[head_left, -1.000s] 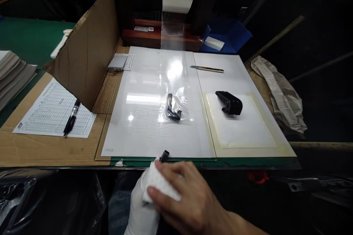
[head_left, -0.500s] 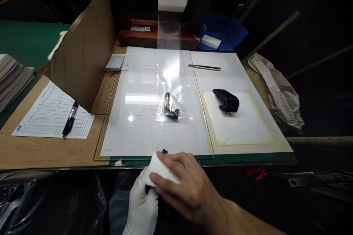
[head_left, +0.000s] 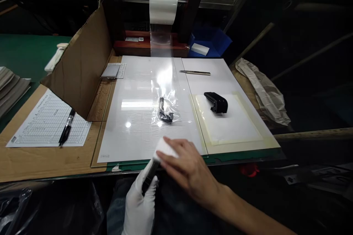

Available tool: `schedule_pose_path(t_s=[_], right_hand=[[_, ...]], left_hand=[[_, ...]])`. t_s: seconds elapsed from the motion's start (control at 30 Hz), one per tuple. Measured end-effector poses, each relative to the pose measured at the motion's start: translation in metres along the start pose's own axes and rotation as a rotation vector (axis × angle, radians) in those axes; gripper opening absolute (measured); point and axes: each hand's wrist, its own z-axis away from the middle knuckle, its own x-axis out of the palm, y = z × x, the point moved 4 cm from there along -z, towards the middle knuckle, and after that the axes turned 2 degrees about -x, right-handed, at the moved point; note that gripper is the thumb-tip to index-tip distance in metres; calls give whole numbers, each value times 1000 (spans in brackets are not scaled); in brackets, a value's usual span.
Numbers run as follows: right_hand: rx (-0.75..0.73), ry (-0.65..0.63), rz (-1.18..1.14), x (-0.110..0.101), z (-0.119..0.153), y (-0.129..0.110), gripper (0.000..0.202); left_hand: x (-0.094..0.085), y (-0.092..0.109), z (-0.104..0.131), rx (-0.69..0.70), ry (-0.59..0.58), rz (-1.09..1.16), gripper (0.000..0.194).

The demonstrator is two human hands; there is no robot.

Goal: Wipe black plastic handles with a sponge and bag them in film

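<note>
My left hand (head_left: 139,202), in a white glove, is closed around a black plastic part (head_left: 150,176) just off the table's front edge. Bare, my right hand (head_left: 190,169) pinches a folded white wipe (head_left: 165,149) and presses it over the upper end of that part, which the wipe hides. Beyond my hands a slim, bent black piece (head_left: 162,112) lies under clear film (head_left: 162,44) on the white sheet. To the right, a larger black curved part (head_left: 216,102) stands on a taped white pad (head_left: 231,128).
The film hangs from a roll (head_left: 164,4) on a metal bar. A tweezer-like tool (head_left: 195,72) lies at the back right, before a blue bin (head_left: 213,42). Cardboard (head_left: 82,62) rises at the left, beside a printed form (head_left: 49,125) with pens (head_left: 66,128).
The wipe has slid up toward the part's far end, away from my gloved palm, so more of the black part shows. The view has tilted up slightly.
</note>
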Motion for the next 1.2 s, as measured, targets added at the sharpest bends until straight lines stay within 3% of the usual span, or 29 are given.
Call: schedule_pose_path(t_s=[0.13,0.2,0.27,0.37,0.43,0.57,0.7,0.8,0.93,1.03,1.2], right_hand=[[122,78,61,-1,0,4,32],[95,88,-24,4,0,-7,33],[-31,44,-129,11,-1,-22,31],[-57,25,-200,16,-2,-25,30],[-38,66,-189,13,-3,-17,31],[-271,-17,-190,11,-2,-9,31],[-83,106,-85,7,3,-1,34],[-86,82,-58,13,8,-13,36],[143,192,45,15,12,-19,38],[115,170,42,19,13,-27,41],[211,226,96,16,14,-28,41]], left_hand=[[6,18,-3,-154,-25,31,52],[13,24,-4,-326,28,258,65],[22,27,-4,-500,110,547,78],[31,29,-6,-607,177,715,81],[32,30,-9,-584,176,712,79],[30,28,-13,-518,120,677,82],[30,28,-15,-454,126,607,71],[32,29,-17,-395,146,618,69],[35,26,-15,-411,153,536,70],[33,27,-15,-354,209,488,76],[36,31,-13,-359,165,427,72]])
